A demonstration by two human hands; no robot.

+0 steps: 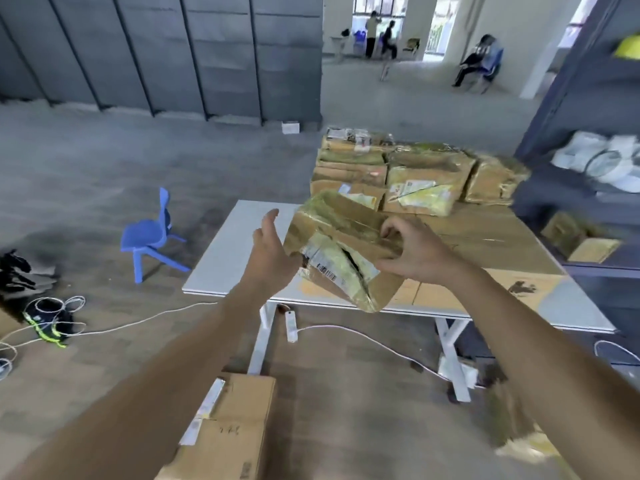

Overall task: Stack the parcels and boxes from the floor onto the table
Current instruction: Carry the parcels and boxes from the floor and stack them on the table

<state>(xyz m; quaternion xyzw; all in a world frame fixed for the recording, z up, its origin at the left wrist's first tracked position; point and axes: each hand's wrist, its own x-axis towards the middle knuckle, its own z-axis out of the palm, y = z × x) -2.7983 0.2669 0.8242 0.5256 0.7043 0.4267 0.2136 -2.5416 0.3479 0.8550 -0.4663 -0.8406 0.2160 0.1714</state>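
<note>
Parcel (346, 233) mid-frame, right hand (415, 258) clamped on its top, left hand (273, 251) flat against its side: best lowered flush against stack (415, 178) upper right on table (228, 258).

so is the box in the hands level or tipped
Tipped: the box slants over the table, one corner pointing down, right hand gripping its upper edge.

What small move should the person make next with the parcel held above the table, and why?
Probably lower the parcel onto the table in front of the stacked parcels: it hangs above the near edge, left hand pressed flat on its side, right hand gripping its top.
</note>
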